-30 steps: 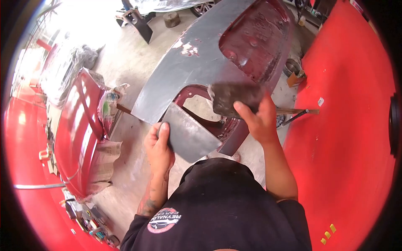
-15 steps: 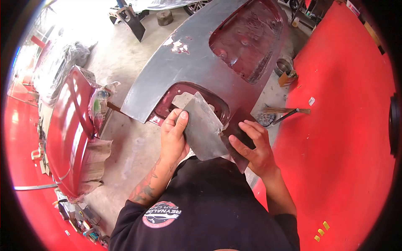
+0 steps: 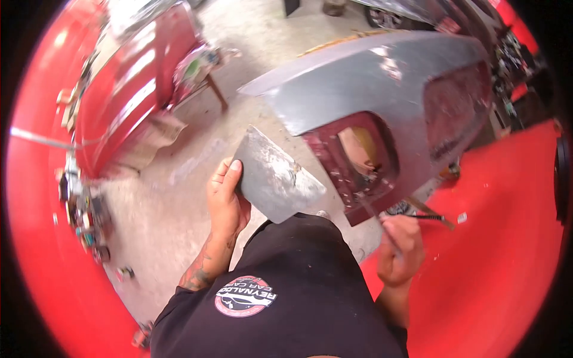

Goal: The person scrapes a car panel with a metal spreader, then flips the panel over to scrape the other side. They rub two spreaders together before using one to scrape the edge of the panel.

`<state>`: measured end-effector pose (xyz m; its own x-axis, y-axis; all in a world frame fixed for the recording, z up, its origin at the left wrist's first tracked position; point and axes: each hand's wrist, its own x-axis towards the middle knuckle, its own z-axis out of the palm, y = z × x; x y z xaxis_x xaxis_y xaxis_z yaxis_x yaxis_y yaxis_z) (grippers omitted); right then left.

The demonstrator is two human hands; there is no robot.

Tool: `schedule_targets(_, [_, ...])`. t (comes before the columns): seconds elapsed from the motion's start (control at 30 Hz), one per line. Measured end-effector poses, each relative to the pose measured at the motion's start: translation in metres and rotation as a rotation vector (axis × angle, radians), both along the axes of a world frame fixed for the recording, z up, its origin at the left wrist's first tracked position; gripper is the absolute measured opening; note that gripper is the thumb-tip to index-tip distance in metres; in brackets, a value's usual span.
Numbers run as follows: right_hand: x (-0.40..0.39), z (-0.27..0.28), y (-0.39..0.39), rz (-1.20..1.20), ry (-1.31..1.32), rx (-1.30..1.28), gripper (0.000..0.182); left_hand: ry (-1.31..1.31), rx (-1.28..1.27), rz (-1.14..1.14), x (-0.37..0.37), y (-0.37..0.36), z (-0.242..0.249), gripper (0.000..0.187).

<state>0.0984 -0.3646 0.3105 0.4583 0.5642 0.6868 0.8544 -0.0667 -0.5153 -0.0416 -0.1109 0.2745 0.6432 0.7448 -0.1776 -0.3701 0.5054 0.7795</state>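
My left hand (image 3: 225,194) grips the left edge of a flat grey filler board (image 3: 277,179), thumb on top, with whitish smears across its face. My right hand (image 3: 401,249) is closed around a thin, dark, flat spreader (image 3: 375,213), seen nearly edge-on and blurred. The spreader's far end overlaps the lower edge of a grey-primed car body panel (image 3: 334,83) in this view. That panel has a dark red recess (image 3: 328,155) with an opening through it, near the right hand, and a bare, whitish patch (image 3: 389,62) higher up.
A glossy red car part (image 3: 134,83), partly wrapped in paper and plastic, stands at left on a support. Several small items (image 3: 89,221) line the floor beside the red wall at far left. A red surface (image 3: 483,256) fills the right side; a car wheel (image 3: 382,18) shows behind.
The view has swung, so the panel appears further right. My right hand has moved away from the board, right and down, turning the spreader edge-on. My left hand still holds the board.
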Motion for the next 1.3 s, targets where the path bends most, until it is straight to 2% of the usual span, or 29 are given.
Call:
schedule_targets(0.07, [-0.012, 0.004, 0.026, 0.186, 0.015, -0.099, 0.032, 0.127, 0.038, 0.194, -0.025, 0.011, -0.007, 0.017])
schedule_targets(0.13, [-0.023, -0.006, 0.062, 0.309, -0.079, -0.158, 0.032, 0.153, 0.036, 0.283, -0.05, 0.019, -0.018, 0.02])
schedule_targets(0.27, [-0.044, -0.033, 0.131, 0.491, -0.162, -0.271, 0.036, 0.28, 0.111, 0.365, -0.089, 0.03, -0.039, 0.025])
schedule_targets(0.4, [-0.062, -0.064, 0.185, 0.599, -0.095, -0.352, 0.039, 0.406, 0.211, 0.422, -0.11, 0.038, -0.049, 0.027])
schedule_targets(0.53, [-0.058, -0.103, 0.238, 0.498, 0.049, -0.323, 0.038, 0.542, 0.301, 0.469, -0.138, 0.057, -0.06, 0.026])
schedule_targets(0.6, [-0.048, -0.113, 0.264, 0.497, 0.22, -0.271, 0.031, 0.608, 0.314, 0.506, -0.154, 0.071, -0.064, 0.026])
schedule_targets(0.67, [-0.042, -0.108, 0.285, 0.476, 0.519, -0.354, 0.023, 0.614, 0.295, 0.64, -0.176, 0.088, -0.07, 0.027])
schedule_targets(0.73, [-0.012, -0.183, 0.299, 0.497, 0.941, -0.565, 0.026, 0.623, 0.241, 0.62, -0.196, 0.103, -0.068, 0.027])
schedule_targets(0.8, [0.008, -0.245, 0.286, 0.091, 0.309, -0.811, 0.026, 0.614, 0.27, 0.677, -0.211, 0.116, -0.066, 0.027])
schedule_targets(0.87, [0.019, -0.313, 0.238, -0.133, 0.396, -0.733, 0.028, 0.604, 0.267, 0.71, -0.221, 0.125, -0.066, 0.027])
schedule_targets(0.93, [0.015, -0.325, 0.203, -0.213, 0.526, -0.905, 0.025, 0.617, 0.273, 0.723, -0.234, 0.13, -0.069, 0.027])
schedule_targets(0.97, [0.008, -0.32, 0.191, -0.224, 0.528, -0.912, 0.025, 0.588, 0.238, 0.723, -0.237, 0.132, -0.073, 0.026])
schedule_targets(1.03, [-0.007, -0.306, 0.173, -0.2, 1.029, -0.843, 0.034, 0.553, 0.2, 0.687, -0.238, 0.137, -0.08, 0.025])
schedule_targets(1.07, [-0.014, -0.302, 0.166, -0.212, 1.031, -0.841, 0.034, 0.519, 0.167, 0.666, -0.238, 0.139, -0.082, 0.024])
schedule_targets(1.13, [-0.024, -0.295, 0.159, -0.145, 1.234, -0.565, 0.021, 0.48, 0.128, 0.655, -0.224, 0.145, -0.085, 0.023])
schedule_targets(1.2, [-0.034, -0.274, 0.163, -0.079, 1.322, -0.487, 0.026, 0.438, 0.091, 0.643, -0.208, 0.151, -0.09, 0.022])
schedule_targets(1.27, [-0.041, -0.256, 0.172, 0.025, 1.827, 0.056, 0.031, 0.38, 0.04, 0.463, -0.189, 0.157, -0.106, 0.02])
schedule_targets(1.3, [-0.039, -0.264, 0.171, 0.008, 1.979, 0.102, 0.031, 0.412, -0.036, 0.404, -0.174, 0.157, -0.114, 0.017])
